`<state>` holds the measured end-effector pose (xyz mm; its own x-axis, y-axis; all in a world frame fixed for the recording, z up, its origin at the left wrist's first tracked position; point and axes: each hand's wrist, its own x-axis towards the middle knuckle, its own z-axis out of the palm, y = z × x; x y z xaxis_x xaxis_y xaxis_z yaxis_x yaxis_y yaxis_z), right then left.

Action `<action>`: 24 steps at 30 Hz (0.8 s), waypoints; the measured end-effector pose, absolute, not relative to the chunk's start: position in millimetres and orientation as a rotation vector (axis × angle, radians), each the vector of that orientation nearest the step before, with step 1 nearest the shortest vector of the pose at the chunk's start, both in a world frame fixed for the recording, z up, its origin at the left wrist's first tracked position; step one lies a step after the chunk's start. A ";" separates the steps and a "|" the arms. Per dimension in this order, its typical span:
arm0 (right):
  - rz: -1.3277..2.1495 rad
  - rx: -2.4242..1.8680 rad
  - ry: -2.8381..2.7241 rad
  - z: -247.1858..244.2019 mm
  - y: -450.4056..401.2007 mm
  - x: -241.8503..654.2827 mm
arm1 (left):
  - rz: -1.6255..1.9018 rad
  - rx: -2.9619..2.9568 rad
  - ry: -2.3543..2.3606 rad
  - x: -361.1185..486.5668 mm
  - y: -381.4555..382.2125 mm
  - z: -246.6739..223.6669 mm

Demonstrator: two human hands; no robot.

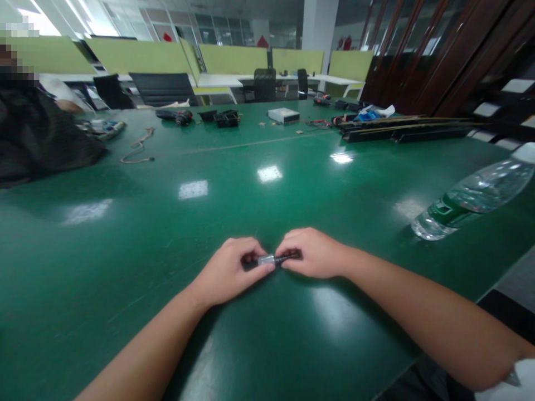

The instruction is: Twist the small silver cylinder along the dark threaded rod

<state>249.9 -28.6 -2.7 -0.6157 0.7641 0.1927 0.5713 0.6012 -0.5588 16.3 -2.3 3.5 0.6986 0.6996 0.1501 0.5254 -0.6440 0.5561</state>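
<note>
Low over the green table (234, 178), my two hands meet at a small piece with a clear or silvery barrel (266, 260) and a thin, dark, ridged tail (284, 258). Thumb and fingers of my left hand (229, 268) are closed around the barrel on its left. My right hand (314, 253) pinches the dark tail from the right. The piece lies about level, pointing left to right. Fingers cover both its ends, and its exact kind is too small to make out.
To the right stands a water bottle (460, 200), slanted in view. Along the far side lie a power drill (174, 116), a black case (227, 118), a white box (283, 115), a cord (139, 146) and dark rails (401, 131). Another person in dark clothing (42, 128) sits at the left.
</note>
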 end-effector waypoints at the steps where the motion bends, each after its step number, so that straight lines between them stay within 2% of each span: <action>1: 0.634 -1.071 -2.418 -2.6 -28.6 249.6 | 0.489 2.429 0.938 16.2 -2.3 3.7; 24: 0.618 -1.051 -2.427 -2.8 -27.4 248.1 | 0.488 2.490 0.902 16.1 -1.5 4.3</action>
<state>248.1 -27.4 -2.8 -0.6245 0.7547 0.2010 0.5667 0.6149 -0.5483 16.1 -1.5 4.3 0.7243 0.6673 0.1732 0.5103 -0.6879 0.5162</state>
